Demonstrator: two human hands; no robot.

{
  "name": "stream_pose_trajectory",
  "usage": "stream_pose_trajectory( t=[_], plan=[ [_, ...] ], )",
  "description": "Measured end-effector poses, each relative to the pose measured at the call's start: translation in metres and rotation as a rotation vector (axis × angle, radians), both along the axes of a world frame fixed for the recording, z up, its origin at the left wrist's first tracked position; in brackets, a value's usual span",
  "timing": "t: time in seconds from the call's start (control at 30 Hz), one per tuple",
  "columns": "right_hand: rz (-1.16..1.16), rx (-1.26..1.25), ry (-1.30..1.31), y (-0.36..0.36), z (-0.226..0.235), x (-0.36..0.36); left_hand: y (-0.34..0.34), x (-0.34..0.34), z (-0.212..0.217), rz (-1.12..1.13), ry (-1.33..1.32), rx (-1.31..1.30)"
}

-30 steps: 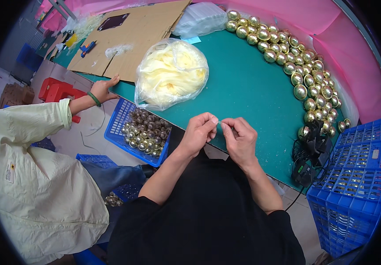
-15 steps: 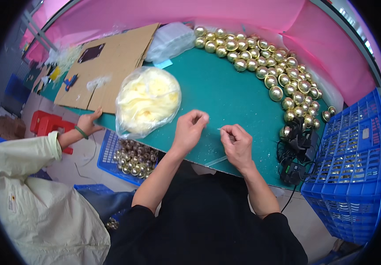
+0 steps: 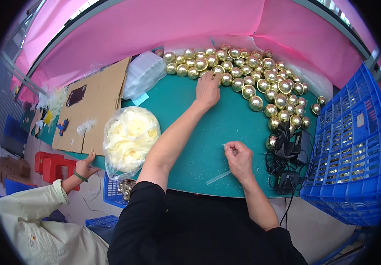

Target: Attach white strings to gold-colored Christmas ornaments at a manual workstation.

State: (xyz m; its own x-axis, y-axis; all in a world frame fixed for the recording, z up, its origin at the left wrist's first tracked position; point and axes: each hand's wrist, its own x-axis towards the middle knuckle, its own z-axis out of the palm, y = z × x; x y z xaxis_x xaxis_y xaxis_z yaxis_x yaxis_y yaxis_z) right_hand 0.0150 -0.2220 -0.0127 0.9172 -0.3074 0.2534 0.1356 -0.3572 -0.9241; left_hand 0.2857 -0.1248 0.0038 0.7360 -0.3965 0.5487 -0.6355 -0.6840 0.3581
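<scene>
Left hand (image 3: 208, 88) stretches far across the green table (image 3: 199, 145), fingers curled onto a gold ball (image 3: 217, 77) at the near edge of the heap of gold balls (image 3: 261, 84); right hand (image 3: 239, 158) sits nearer the body, pinching a thin clear strip (image 3: 219, 177); a co-worker's hand (image 3: 86, 164) rests on the table's left edge.

The left arm stretches far across the desk (image 3: 190, 145), its hand (image 3: 208, 88) palm-down with fingers curled. The right hand (image 3: 239, 160) rests near the desk's front edge, fingertips pinched together in a closed grip.
</scene>
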Motion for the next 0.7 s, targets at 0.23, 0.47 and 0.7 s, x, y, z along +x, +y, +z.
stream_pose_trajectory(
  t=[0.23,0.47,0.7],
  plan=[
    [-0.012,0.046,0.028,0.000,0.003,-0.005,0.004,-0.021,-0.004,0.029,-0.001,0.166],
    [0.007,0.217,0.084,0.002,0.007,-0.002,0.075,-0.169,0.000,-0.154,0.451,-0.241],
    [0.146,0.198,0.026,0.028,0.009,-0.005,0.122,-0.235,0.001,-0.060,0.234,-0.219]
  ],
)
